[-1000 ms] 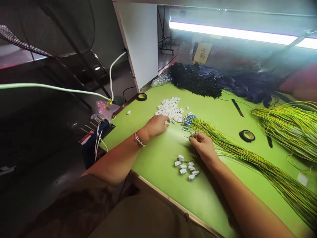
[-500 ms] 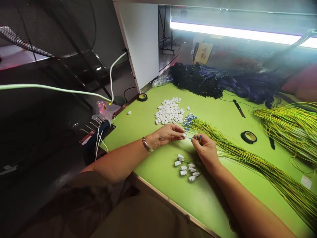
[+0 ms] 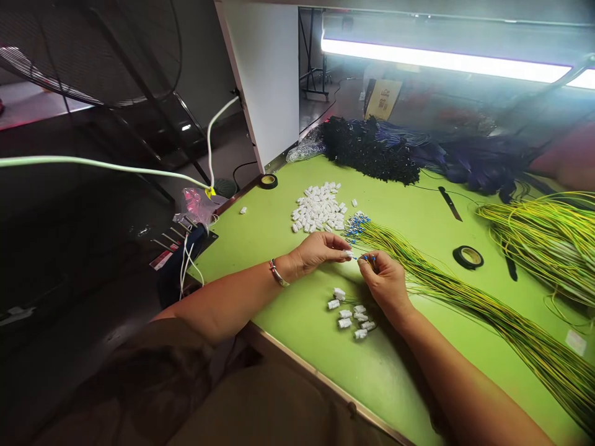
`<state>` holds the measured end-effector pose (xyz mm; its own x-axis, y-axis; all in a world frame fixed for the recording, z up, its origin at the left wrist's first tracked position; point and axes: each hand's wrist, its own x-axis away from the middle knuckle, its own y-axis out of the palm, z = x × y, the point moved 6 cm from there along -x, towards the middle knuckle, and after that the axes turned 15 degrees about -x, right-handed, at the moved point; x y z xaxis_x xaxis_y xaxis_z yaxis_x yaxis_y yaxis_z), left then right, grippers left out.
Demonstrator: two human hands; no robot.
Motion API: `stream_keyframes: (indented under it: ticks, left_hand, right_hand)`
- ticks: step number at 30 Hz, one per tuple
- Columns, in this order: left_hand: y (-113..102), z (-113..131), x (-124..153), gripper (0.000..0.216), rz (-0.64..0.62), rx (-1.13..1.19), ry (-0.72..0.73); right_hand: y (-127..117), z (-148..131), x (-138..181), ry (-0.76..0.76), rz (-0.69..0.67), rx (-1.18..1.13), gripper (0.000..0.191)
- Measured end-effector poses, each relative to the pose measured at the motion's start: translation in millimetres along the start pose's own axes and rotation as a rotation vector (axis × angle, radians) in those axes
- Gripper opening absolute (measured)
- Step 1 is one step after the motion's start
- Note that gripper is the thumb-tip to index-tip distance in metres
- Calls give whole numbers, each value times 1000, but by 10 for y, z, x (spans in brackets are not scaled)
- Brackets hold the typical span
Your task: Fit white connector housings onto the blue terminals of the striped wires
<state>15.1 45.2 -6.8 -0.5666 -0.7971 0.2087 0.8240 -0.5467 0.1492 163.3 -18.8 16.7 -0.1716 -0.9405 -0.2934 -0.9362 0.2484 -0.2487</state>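
My left hand (image 3: 320, 251) pinches a small white connector housing (image 3: 348, 254) between thumb and fingertips. Just to its right, my right hand (image 3: 385, 279) is closed on several wires with blue-sleeved ends (image 3: 365, 257). One blue tip points at the housing and sits very close; whether it has entered cannot be made out. Behind both hands lies a pile of white connector housings (image 3: 318, 207). A bundle of yellow-green wires (image 3: 446, 288) runs from beside that pile to the lower right. In front of my hands rest several white housings (image 3: 344, 323), some with wires attached.
A black tape roll (image 3: 468, 257) and a dark knife (image 3: 450, 204) lie on the green tabletop (image 3: 297, 347). Black-ended cables (image 3: 372, 152) are heaped at the back, with more yellow-green wire (image 3: 548, 241) at right. Another tape roll (image 3: 268, 181) sits by the white panel (image 3: 267, 80).
My left hand has shifted slightly right with the housing, narrowing the gap to the blue wire tip. The right hand stays almost in place.
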Motion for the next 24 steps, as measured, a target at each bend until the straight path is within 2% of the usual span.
stream_keyframes:
  ticks: [7,13,20,24]
  left_hand:
    - [44,-93,4,34,-8,104,-129]
    - [69,-96,8,37,-11,63,-92]
    - [71,-44,-20,28,34,-134,22]
    - [76,-3,-6,18,-55,-391,36]
  right_hand:
    - [41,36,2,59,-53,-84,20]
    - [63,148,-4,122,-83,-133,22]
    - [61,187,-5,167,-81,-136,24]
    - [-24,179,-44,231,-55,-220,22]
